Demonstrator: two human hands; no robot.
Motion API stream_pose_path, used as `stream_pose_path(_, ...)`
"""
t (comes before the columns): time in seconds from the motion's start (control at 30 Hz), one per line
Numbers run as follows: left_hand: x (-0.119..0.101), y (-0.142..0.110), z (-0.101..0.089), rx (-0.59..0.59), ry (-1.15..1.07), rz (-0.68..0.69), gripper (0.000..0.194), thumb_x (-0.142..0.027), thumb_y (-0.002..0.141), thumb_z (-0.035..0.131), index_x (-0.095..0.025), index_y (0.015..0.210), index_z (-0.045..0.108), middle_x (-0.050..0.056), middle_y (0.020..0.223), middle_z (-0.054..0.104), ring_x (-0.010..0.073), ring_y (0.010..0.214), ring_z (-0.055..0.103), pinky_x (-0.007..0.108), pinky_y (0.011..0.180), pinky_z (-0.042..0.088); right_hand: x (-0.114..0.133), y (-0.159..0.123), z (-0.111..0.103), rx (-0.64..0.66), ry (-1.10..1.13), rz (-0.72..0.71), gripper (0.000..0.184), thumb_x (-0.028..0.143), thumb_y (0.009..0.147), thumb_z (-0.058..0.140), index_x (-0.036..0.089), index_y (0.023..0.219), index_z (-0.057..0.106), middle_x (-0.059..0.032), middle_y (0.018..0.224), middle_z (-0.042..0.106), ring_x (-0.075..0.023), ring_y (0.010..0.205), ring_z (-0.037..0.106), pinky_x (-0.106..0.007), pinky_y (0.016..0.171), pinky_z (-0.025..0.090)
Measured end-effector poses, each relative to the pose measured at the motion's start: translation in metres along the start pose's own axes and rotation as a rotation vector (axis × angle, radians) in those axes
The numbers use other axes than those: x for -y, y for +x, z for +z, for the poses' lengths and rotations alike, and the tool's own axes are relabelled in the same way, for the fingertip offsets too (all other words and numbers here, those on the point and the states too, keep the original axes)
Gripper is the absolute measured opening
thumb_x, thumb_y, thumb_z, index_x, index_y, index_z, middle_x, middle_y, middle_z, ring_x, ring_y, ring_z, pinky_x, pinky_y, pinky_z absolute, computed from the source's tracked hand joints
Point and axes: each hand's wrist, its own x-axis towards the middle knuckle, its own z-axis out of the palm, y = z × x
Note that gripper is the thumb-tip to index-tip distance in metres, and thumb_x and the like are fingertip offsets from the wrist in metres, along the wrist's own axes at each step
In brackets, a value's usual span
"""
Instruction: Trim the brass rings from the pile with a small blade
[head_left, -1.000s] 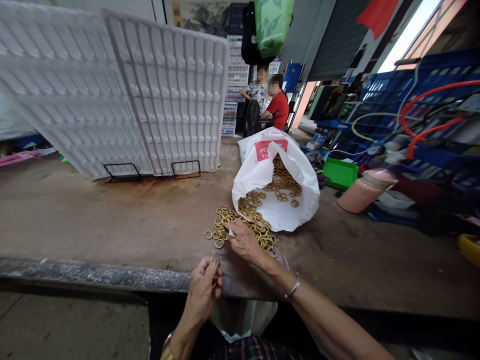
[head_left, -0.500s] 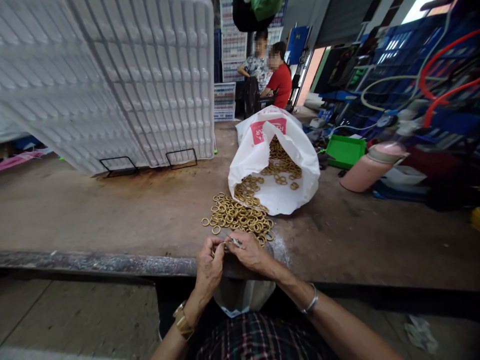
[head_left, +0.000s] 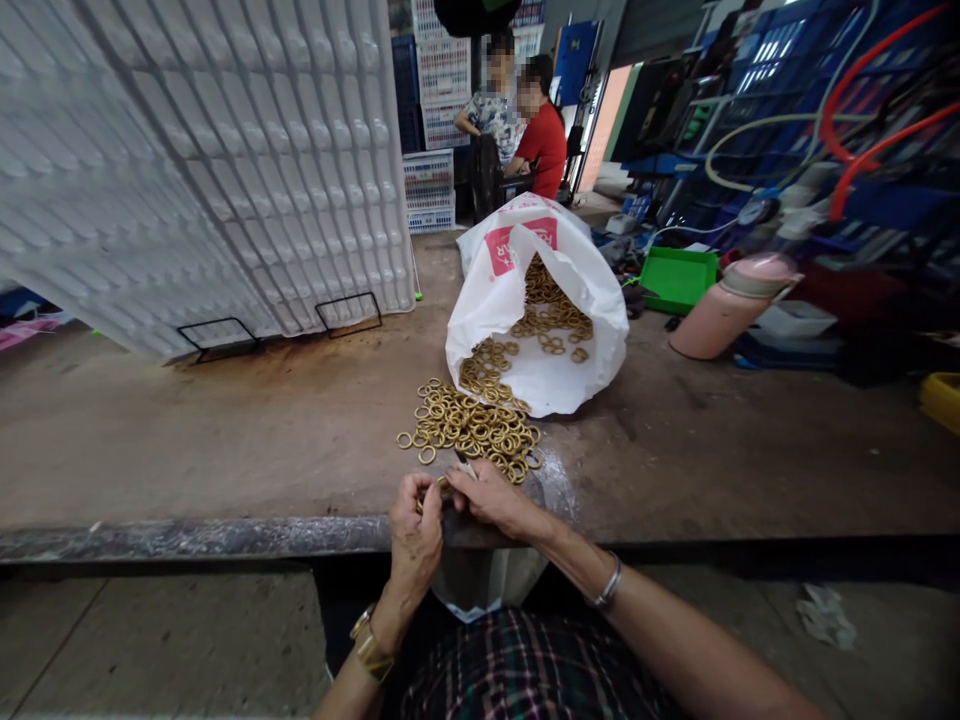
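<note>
Just over the table's near edge, my left hand (head_left: 416, 530) is closed on gold-coloured rings, with one ring (head_left: 442, 482) showing at the fingertips. My right hand (head_left: 495, 500) meets it from the right, its fingers wrapped round a small slim tool (head_left: 468, 468) with a pale body and a dark end. What kind of tool it is cannot be made out. Right behind the hands lies a loose pile of gold-coloured rings (head_left: 476, 425). The pile runs back into the mouth of a white plastic sack (head_left: 555, 385) lying on its side, with more rings inside.
White moulded plastic trays (head_left: 300, 180) stand upright in black wire holders (head_left: 349, 315) at the left of the brown table (head_left: 187, 440). To the right are a pink bottle (head_left: 731, 310) and a green tray (head_left: 679, 278). Two people (head_left: 544, 145) are at the back. A whitish bag (head_left: 491, 575) hangs below the edge.
My right hand has come from the ring pile to my left hand, tool still in it. A ring now shows between the fingertips. The view has tilted down and shifted slightly.
</note>
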Motion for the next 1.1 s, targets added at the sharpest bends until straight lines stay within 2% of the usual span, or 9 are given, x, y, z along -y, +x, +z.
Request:
stream_pose_path(0.13, -0.004, -0.001, -0.003, 0.1, -0.023, -0.053, 0.018, -0.037, 0.078, 0.052, -0.018, 0.077, 0.053, -0.004, 0.057, 0.048, 0.0085, 0.049, 0.042, 0.019, 0.049, 0.034, 0.005, 0.001, 0.002, -0.049, 0.012, -0.02, 0.026, 0.03, 0.078, 0.044, 0.016, 0.056, 0.049, 0.0069, 0.045, 0.04, -0.0054, 0.04, 0.032, -0.018, 0.042, 0.026)
stream_pose_path(0.27, -0.008, -0.002, -0.006, 0.173, -0.094, -0.192, 0.026, -0.042, 0.078, 0.051, -0.017, 0.086, 0.054, -0.004, 0.058, 0.049, 0.0066, 0.045, 0.041, 0.018, 0.043, 0.032, 0.009, 0.002, 0.003, -0.126, -0.1, -0.161, 0.015, 0.023, 0.072, 0.049, 0.016, 0.059, 0.052, 0.0048, 0.056, 0.049, -0.0079, 0.054, 0.043, -0.019, 0.052, 0.033)
stream_pose_path(0.37, -0.011, -0.003, -0.008, 0.197, -0.134, -0.266, 0.029, -0.044, 0.076, 0.053, -0.016, 0.081, 0.052, -0.005, 0.056, 0.048, 0.0056, 0.042, 0.04, 0.016, 0.039, 0.029, 0.008, 0.003, 0.004, -0.118, -0.181, -0.247, 0.013, 0.023, 0.072, 0.049, 0.016, 0.064, 0.055, 0.0035, 0.06, 0.053, -0.0096, 0.061, 0.047, -0.02, 0.058, 0.035)
stream_pose_path(0.47, -0.011, -0.004, -0.009, 0.232, -0.189, -0.308, 0.03, -0.046, 0.075, 0.054, -0.016, 0.08, 0.05, -0.005, 0.057, 0.048, 0.0049, 0.042, 0.04, 0.015, 0.037, 0.027, 0.007, 0.002, 0.004, -0.095, -0.193, -0.256, 0.013, 0.023, 0.074, 0.048, 0.016, 0.067, 0.057, 0.0029, 0.062, 0.055, -0.0098, 0.062, 0.048, -0.02, 0.059, 0.036)
stream_pose_path(0.63, -0.011, -0.006, -0.011, 0.294, -0.248, -0.319, 0.032, -0.048, 0.075, 0.053, -0.017, 0.078, 0.048, -0.005, 0.059, 0.049, 0.0049, 0.042, 0.041, 0.015, 0.036, 0.027, 0.008, 0.0, 0.003, -0.037, -0.142, -0.2, 0.014, 0.023, 0.074, 0.048, 0.016, 0.067, 0.057, 0.0029, 0.061, 0.055, -0.0097, 0.061, 0.048, -0.02, 0.058, 0.036)
stream_pose_path(0.83, -0.011, -0.006, -0.012, 0.311, -0.273, -0.313, 0.033, -0.049, 0.074, 0.054, -0.017, 0.074, 0.048, -0.004, 0.058, 0.049, 0.0049, 0.042, 0.041, 0.015, 0.036, 0.027, 0.005, 0.0, 0.004, -0.045, -0.055, -0.158, 0.017, 0.022, 0.075, 0.044, 0.015, 0.066, 0.057, 0.0032, 0.057, 0.051, -0.0088, 0.056, 0.046, -0.019, 0.055, 0.035)
stream_pose_path(1.1, -0.01, -0.009, -0.016, 0.326, -0.362, -0.304, 0.03, -0.046, 0.075, 0.055, -0.017, 0.075, 0.047, -0.005, 0.059, 0.048, 0.0045, 0.043, 0.04, 0.016, 0.038, 0.026, 0.01, -0.002, 0.003, -0.004, -0.074, -0.2, 0.017, 0.023, 0.076, 0.044, 0.016, 0.066, 0.056, 0.0034, 0.059, 0.052, -0.0088, 0.057, 0.047, -0.02, 0.057, 0.036)
